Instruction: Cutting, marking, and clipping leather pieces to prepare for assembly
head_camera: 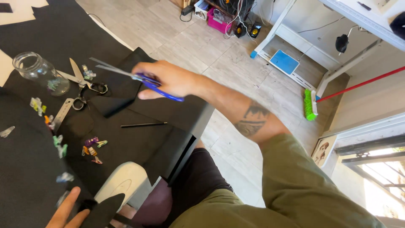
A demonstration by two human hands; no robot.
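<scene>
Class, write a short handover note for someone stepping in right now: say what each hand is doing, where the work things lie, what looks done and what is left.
Right hand: closed on the blue-handled scissors, blades pointing left above the black fabric.
Left hand: at the bottom edge, holding a cut black fabric piece.
On the fabric: a second pair of metal scissors, a clear glass jar, a metal ruler, a thin black pencil, and scattered coloured sewing clips.
Done: one piece looks cut out.
Left: cannot tell; no cutting lines show.
</scene>
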